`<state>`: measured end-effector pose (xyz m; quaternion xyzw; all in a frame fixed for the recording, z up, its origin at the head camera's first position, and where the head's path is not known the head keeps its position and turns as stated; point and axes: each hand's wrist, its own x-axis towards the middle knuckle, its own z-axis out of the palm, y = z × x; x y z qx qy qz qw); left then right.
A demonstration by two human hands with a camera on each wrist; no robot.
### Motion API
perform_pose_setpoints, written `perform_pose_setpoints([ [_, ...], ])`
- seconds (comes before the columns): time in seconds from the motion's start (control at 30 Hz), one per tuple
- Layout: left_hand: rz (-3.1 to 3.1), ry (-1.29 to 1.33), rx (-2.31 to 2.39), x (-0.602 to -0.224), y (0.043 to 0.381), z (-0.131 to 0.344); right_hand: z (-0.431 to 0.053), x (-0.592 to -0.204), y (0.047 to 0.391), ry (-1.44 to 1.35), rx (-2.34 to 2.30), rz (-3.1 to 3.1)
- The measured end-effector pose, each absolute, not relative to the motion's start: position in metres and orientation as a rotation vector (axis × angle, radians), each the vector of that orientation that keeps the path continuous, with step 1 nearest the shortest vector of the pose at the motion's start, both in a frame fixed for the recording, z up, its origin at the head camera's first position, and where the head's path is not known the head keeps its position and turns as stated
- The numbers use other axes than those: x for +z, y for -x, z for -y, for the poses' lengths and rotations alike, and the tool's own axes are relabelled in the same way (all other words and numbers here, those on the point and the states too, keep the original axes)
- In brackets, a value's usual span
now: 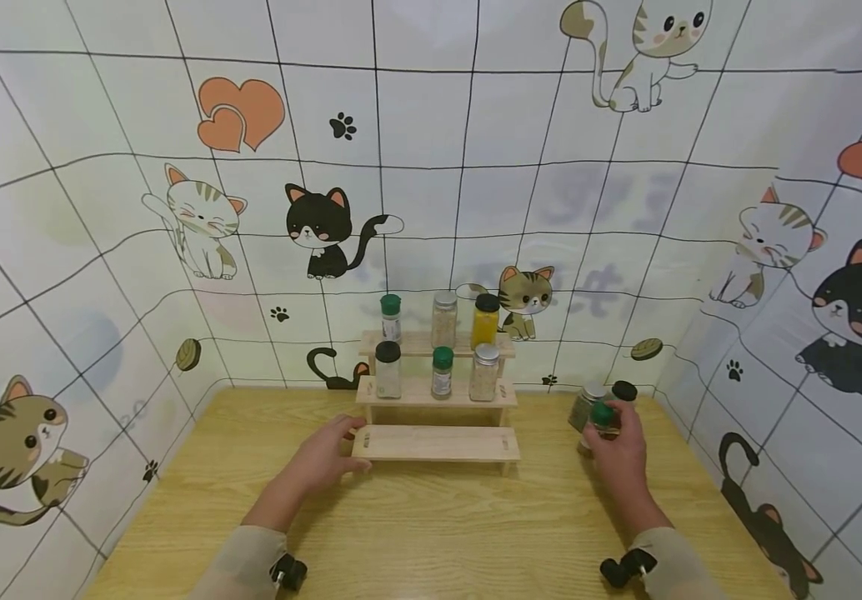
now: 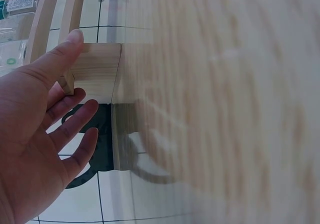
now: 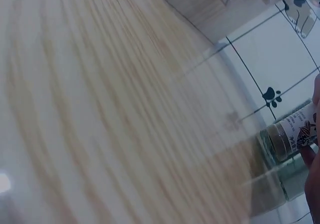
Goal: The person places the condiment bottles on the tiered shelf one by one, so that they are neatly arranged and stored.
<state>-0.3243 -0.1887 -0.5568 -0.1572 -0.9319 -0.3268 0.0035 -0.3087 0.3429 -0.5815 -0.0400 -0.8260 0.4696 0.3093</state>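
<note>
A three-tier wooden shelf rack stands on the table, and my left hand holds the left end of its lowest tier. In the left wrist view the thumb lies on one side of the board's end and the index finger behind it, with the other fingers loosely spread. At the right, my right hand grips a green-capped spice jar, whose printed label shows in the right wrist view. Close behind it are a silver-lidded jar and a black-capped jar, both partly hidden.
On the top tier stand a green-capped jar, a silver-lidded jar and a yellow jar. The middle tier bears a black-capped jar, a green-capped jar and a silver-lidded jar. A cat-print sheet borders the table.
</note>
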Motion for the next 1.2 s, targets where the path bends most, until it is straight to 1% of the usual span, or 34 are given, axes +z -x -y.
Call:
perform_pose_setpoints([
  [0.1, 2.929, 0.488, -1.031, -0.556, 0.324, 0.189, -0.334, -0.577, 0.305, 0.073, 1.269, 2.158],
  [0.43, 2.928, 0.495, -1.024, -0.556, 0.324, 0.188, -0.305, -0.56, 0.299, -0.163, 1.207, 2.133],
  [0.83, 2.918, 0.496, -1.028, -0.558, 0.325, 0.188, -0.263, -0.55, 0.29, -0.377, 1.191, 2.143],
  [1.2, 2.92, 0.497, -1.02, -0.559, 0.326, 0.188, -0.225, -0.54, 0.29, -0.57, 1.152, 2.117],
])
